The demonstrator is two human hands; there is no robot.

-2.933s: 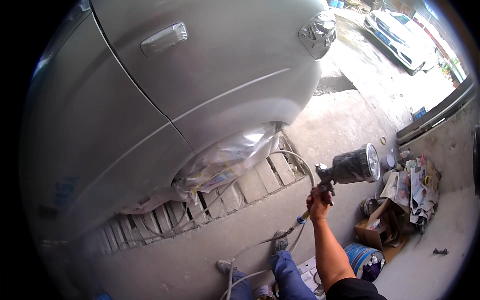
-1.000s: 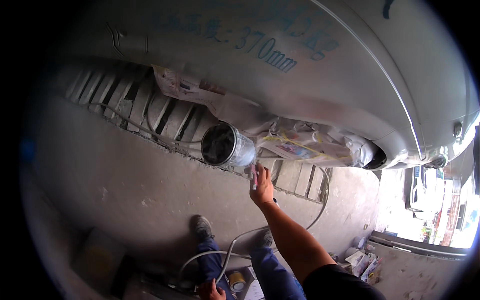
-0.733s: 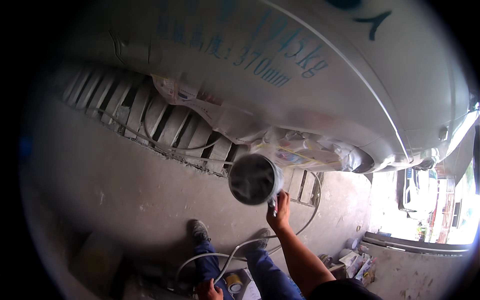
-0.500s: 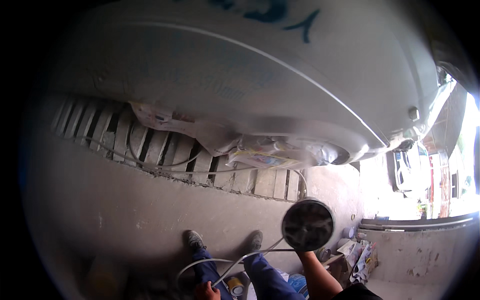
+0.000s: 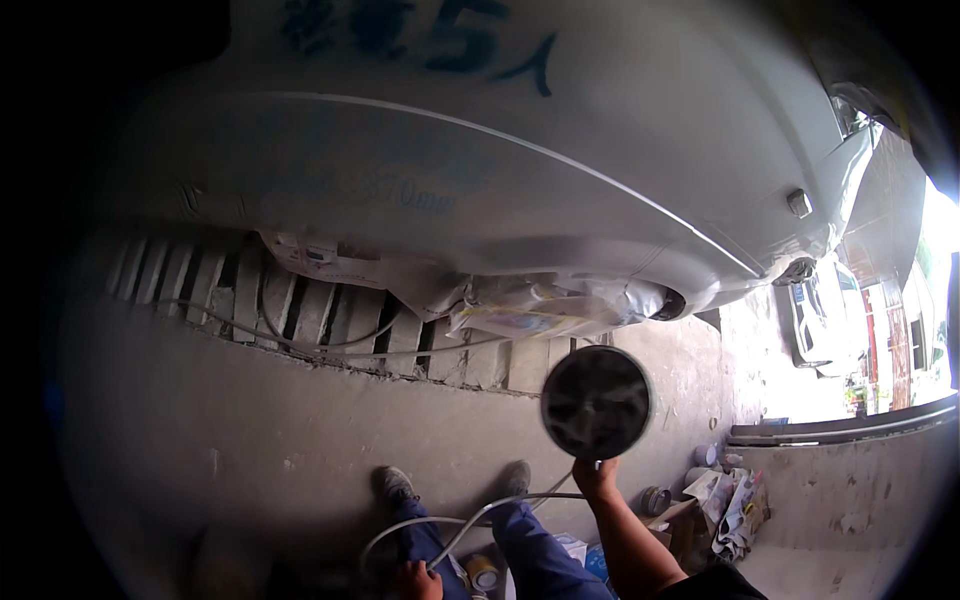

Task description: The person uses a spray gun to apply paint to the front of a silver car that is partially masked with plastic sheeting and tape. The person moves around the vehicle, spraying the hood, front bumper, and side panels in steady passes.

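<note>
My right hand (image 5: 598,475) grips a spray gun; its round dark cup (image 5: 595,400) faces the camera and hides the gun's body and most of my fingers. The gun is in front of a grey vehicle (image 5: 620,180) with faded blue painted lettering along its side. My left hand (image 5: 418,580), at the lower edge, is closed on the pale air hose (image 5: 455,540), which loops across my legs. Plastic sheet and printed paper masking (image 5: 545,305) cover the vehicle's wheel area and lower edge.
A slatted grate (image 5: 250,310) runs under the vehicle, with hose lying across it. Cans (image 5: 655,500), crumpled paper (image 5: 730,515) and a cardboard box sit by the low wall (image 5: 830,495) at right. A white car (image 5: 810,325) stands outside in bright light.
My right hand with the spray gun moved right and down across the view, then slightly up. The view has swung along the vehicle's side. My left hand stays on the hose at the bottom.
</note>
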